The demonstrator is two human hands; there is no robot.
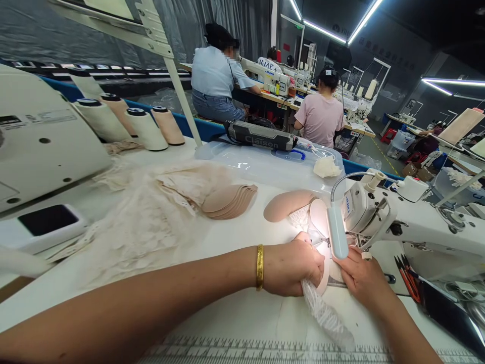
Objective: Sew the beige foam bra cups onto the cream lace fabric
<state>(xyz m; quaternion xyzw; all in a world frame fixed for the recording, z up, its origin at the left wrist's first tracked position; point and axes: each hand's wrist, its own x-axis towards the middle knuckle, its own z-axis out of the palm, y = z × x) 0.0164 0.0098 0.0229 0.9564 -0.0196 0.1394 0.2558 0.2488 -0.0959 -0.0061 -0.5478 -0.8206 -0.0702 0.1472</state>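
Observation:
My left hand (291, 268), with a gold bracelet (259, 267) at the wrist, is closed on a strip of white lace (328, 316) whose loose end hangs toward me. Beside it lies a pale pink bra cup (323, 275), partly hidden by the fingers. My right hand (361, 278) rests with outstretched fingers on the material at the right of the needle area. Over this spot a lamp (338, 232) shines, covering part of the sewing machine (358, 210). Behind my hands are another lace piece (300, 217) and a beige cup (286, 205).
Stacked beige cups (229, 202) and heaped sheer lace (147, 217) lie left of the machine. Thread cones (147, 129) stand farther back. Red-handled scissors (408, 280) and a dark phone-like slab (450, 313) lie right. A ruler (265, 349) runs along the front. Co-workers sit beyond.

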